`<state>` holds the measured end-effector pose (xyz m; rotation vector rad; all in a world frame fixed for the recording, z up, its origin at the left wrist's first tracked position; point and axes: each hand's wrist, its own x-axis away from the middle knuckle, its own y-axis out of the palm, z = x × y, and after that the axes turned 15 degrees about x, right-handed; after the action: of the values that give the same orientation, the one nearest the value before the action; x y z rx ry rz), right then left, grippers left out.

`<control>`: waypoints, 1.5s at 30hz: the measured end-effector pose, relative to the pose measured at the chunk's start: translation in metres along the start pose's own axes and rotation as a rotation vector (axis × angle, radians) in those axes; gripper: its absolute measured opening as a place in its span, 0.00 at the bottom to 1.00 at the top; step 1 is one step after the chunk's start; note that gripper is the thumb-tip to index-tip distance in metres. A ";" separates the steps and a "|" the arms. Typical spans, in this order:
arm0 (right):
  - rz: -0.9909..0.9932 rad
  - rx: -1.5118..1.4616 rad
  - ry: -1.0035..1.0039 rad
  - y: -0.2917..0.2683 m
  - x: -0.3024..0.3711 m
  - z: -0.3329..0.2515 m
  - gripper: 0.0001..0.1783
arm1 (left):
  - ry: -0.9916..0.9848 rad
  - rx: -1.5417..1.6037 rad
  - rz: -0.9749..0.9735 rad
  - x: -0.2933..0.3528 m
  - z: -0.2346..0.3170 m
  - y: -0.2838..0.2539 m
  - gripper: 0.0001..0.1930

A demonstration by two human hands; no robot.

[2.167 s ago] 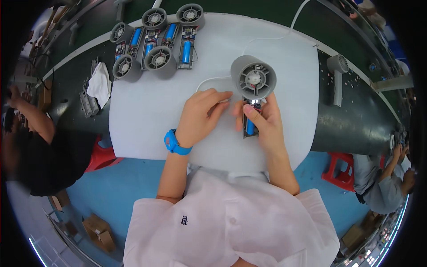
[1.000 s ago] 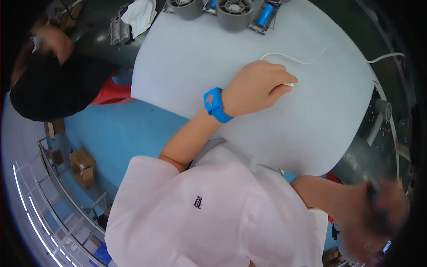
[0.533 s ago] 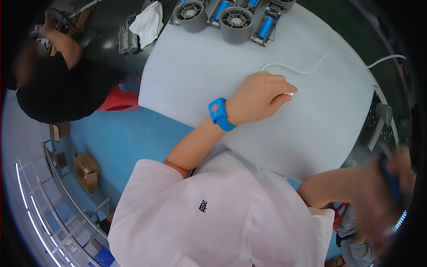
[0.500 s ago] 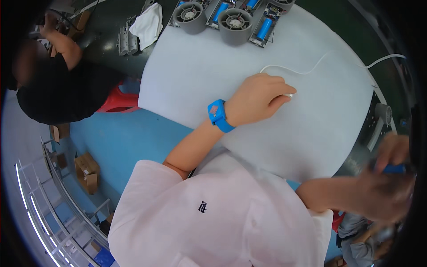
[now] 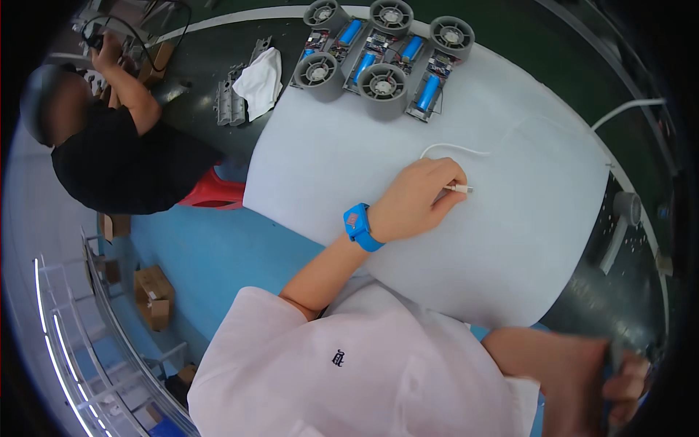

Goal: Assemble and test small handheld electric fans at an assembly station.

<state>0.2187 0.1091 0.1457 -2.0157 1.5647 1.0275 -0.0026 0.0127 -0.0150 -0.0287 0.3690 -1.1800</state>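
Observation:
My left hand (image 5: pixel 415 200), with a blue band (image 5: pixel 359 226) on its wrist, is over the white mat. Its fingers pinch a white cable (image 5: pixel 453 150) just behind the plug, whose metal tip points right. Far down at the right rim is my right hand (image 5: pixel 628 386), off the mat, fingers curled round a dark, narrow thing too blurred to name. Ahead of my left hand, along the far edge, lie several fan units: grey round housings (image 5: pixel 384 84) joined to circuit boards with blue cylindrical batteries (image 5: pixel 428 94).
The white mat (image 5: pixel 320 167) covers the dark table. A white cloth (image 5: pixel 258 81) and grey moulded parts (image 5: pixel 231 98) lie far left. At the right edge is a grey handled part (image 5: pixel 621 226). A person in black (image 5: pixel 124 156) sits to the left by a red stool (image 5: pixel 216 191).
The view has tilted, so more fan units show. The plug in my left hand now stands clear of the fingertips. My right hand has moved down along the right rim.

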 end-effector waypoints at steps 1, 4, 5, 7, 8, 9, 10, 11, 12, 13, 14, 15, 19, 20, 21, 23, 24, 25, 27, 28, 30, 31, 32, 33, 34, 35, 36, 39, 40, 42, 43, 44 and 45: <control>0.061 0.051 0.054 -0.005 0.004 0.006 0.22 | 0.023 -0.004 -0.002 -0.001 0.001 0.001 0.06; 0.251 0.186 0.191 -0.025 0.021 0.028 0.21 | -0.019 -0.053 -0.033 -0.001 0.006 0.001 0.05; 0.310 0.228 0.239 -0.029 0.024 0.033 0.21 | -0.018 -0.052 -0.036 -0.001 0.006 0.001 0.05; 0.341 -0.075 0.096 -0.034 0.028 0.030 0.20 | -0.027 -0.070 -0.020 0.000 0.006 0.003 0.07; 0.304 -0.416 -0.086 -0.035 0.033 0.020 0.24 | -0.038 -0.065 -0.024 0.004 0.006 0.003 0.07; 0.406 -0.387 -0.288 -0.015 0.028 0.024 0.22 | -0.048 -0.072 -0.022 0.002 0.005 0.003 0.06; 0.501 -0.353 -0.492 0.001 0.022 0.031 0.21 | -0.057 -0.078 -0.021 0.000 0.005 0.003 0.06; 0.497 -0.341 -0.490 0.000 0.023 0.032 0.21 | -0.062 -0.068 -0.027 0.000 0.004 0.002 0.06; 0.492 -0.307 -0.465 -0.002 0.024 0.032 0.21 | -0.086 -0.052 -0.011 0.000 0.004 0.002 0.05; 0.487 -0.271 -0.440 -0.004 0.025 0.033 0.22 | -0.112 -0.035 0.004 -0.001 0.004 0.002 0.06; 0.481 -0.241 -0.405 -0.007 0.030 0.031 0.22 | -0.126 -0.028 0.001 -0.001 0.003 0.001 0.06; 0.475 -0.210 -0.371 -0.009 0.034 0.030 0.23 | -0.098 -0.036 0.013 -0.002 0.003 0.001 0.06; 0.459 -0.089 -0.271 -0.015 0.047 0.032 0.24 | -0.083 -0.066 0.015 -0.001 0.006 0.001 0.06; 0.456 -0.059 -0.253 -0.014 0.049 0.032 0.25 | -0.081 -0.058 0.010 0.000 0.006 0.000 0.06; 0.456 -0.043 -0.267 -0.011 0.051 0.038 0.25 | -0.078 -0.017 0.015 -0.002 0.004 0.003 0.06; -0.119 0.028 0.453 0.014 0.058 0.068 0.21 | -0.070 0.021 0.032 -0.004 0.004 0.004 0.06; -0.415 0.060 0.817 0.023 0.065 0.085 0.19 | -0.079 0.033 0.024 -0.001 0.003 0.002 0.07; -0.636 0.024 0.980 0.031 0.070 0.100 0.17 | -0.087 0.048 0.018 0.002 0.003 -0.002 0.07; -0.654 -0.036 1.027 0.044 0.097 0.117 0.13 | -0.059 0.084 0.001 0.002 0.005 -0.004 0.07; -0.653 -0.031 1.020 0.047 0.096 0.118 0.13 | -0.038 0.112 -0.005 0.000 0.004 -0.005 0.07; -0.588 -0.184 0.990 0.053 0.099 0.111 0.14 | -0.024 0.106 -0.001 0.000 0.005 -0.005 0.07; -0.587 -0.179 0.994 0.052 0.101 0.112 0.14 | -0.009 0.097 0.004 0.000 0.005 -0.005 0.07; -0.634 -0.157 1.010 0.052 0.102 0.115 0.15 | -0.008 0.100 0.003 0.000 0.006 -0.006 0.07; -0.681 -0.135 1.026 0.052 0.103 0.116 0.15 | -0.001 0.119 0.006 0.000 0.006 -0.007 0.07; -0.679 -0.130 1.027 0.052 0.103 0.116 0.15 | 0.006 0.139 0.009 -0.001 0.006 -0.007 0.07; -0.676 -0.131 1.020 0.053 0.104 0.115 0.16 | 0.006 0.143 0.006 -0.001 0.006 -0.007 0.07; -0.674 -0.132 1.013 0.053 0.104 0.114 0.16 | 0.015 0.137 0.010 -0.001 0.006 -0.007 0.07; -0.712 -0.111 1.015 0.052 0.103 0.116 0.17 | 0.035 0.128 0.019 0.000 0.005 -0.008 0.08; -0.713 -0.108 1.014 0.052 0.103 0.116 0.17 | 0.045 0.120 0.025 0.000 0.004 -0.008 0.08; -0.675 -0.113 1.019 0.053 0.103 0.113 0.17 | 0.060 0.143 0.020 -0.001 0.006 -0.008 0.08; -0.674 -0.109 1.020 0.053 0.103 0.113 0.17 | 0.073 0.161 0.017 -0.001 0.007 -0.007 0.08; -0.688 -0.106 1.013 0.053 0.103 0.114 0.16 | 0.075 0.161 0.020 -0.001 0.007 -0.007 0.08; -0.702 -0.103 1.006 0.054 0.103 0.114 0.16 | 0.070 0.162 0.032 0.000 0.008 -0.006 0.08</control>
<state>0.1437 0.1035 0.0009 -3.0303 0.9304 -0.2450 -0.0057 0.0092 -0.0066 0.1588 0.3336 -1.1784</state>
